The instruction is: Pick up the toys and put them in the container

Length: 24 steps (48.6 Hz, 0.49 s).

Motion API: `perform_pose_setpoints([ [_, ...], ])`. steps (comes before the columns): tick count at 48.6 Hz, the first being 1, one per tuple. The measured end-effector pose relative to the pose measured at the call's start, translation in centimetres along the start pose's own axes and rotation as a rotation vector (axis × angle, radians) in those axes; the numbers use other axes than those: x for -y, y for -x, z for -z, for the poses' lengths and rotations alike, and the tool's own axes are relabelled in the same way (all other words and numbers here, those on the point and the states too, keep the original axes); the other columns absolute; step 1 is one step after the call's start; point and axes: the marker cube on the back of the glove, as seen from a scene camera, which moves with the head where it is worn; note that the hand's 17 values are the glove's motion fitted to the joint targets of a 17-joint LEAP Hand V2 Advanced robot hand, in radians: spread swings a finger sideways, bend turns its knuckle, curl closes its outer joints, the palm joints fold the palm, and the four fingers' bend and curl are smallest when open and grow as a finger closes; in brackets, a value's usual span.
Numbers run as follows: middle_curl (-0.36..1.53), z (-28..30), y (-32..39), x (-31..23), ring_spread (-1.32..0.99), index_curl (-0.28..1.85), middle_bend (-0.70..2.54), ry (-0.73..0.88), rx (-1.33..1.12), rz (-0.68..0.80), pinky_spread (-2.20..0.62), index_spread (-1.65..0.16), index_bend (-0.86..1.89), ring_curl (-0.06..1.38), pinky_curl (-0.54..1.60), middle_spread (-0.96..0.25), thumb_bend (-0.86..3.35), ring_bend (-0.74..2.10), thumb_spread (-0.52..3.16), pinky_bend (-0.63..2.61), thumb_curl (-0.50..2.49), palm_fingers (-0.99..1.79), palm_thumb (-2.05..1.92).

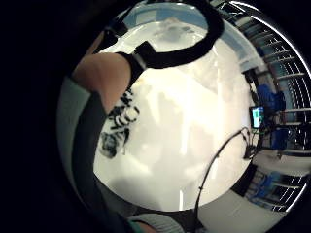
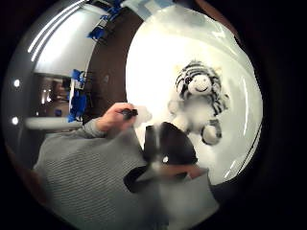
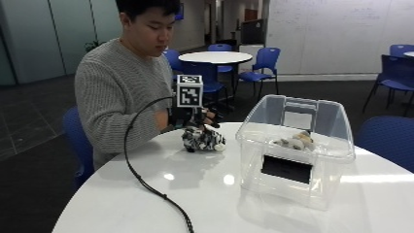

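Observation:
A black-and-white striped plush toy (image 3: 202,139) sits upright on the round white table (image 3: 129,204), near the far edge in front of the person. My gloved right hand (image 3: 189,117) hovers just above and behind it, fingers relaxed and not closed round it. The thumb side palm view shows the whole plush toy (image 2: 199,100) on the tabletop, a little off from the palm. The little finger side view catches only part of the plush toy (image 1: 116,131) beside a finger (image 1: 104,77). A clear plastic container (image 3: 252,165) stands to the right with a light plush toy (image 3: 294,141) inside.
A black cable (image 3: 139,179) trails from the hand across the table's left side to the front edge. The person's bare left hand (image 2: 116,118) rests at the table edge, pinching a small dark object. Blue chairs (image 3: 262,63) and another round table (image 3: 215,57) stand behind.

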Motion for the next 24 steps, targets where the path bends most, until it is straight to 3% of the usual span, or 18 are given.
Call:
perform_pose_setpoints([
  [17, 0.35, -6.1, 1.0, 1.5, -0.12, 0.25, 0.16, 0.170, 0.035, -0.008, 0.02, -0.36, 0.13, 0.29, 0.35, -0.14, -0.01, 0.67, 1.33, 1.21, 0.37, -0.10, 0.10],
  [24, 0.32, -7.3, 1.2, 2.1, -0.08, 0.28, 0.12, 0.116, -0.026, -0.062, 0.01, -0.38, 0.23, 0.27, 0.37, -0.13, 0.01, 0.60, 1.34, 1.29, 0.38, 0.00, 0.15],
])
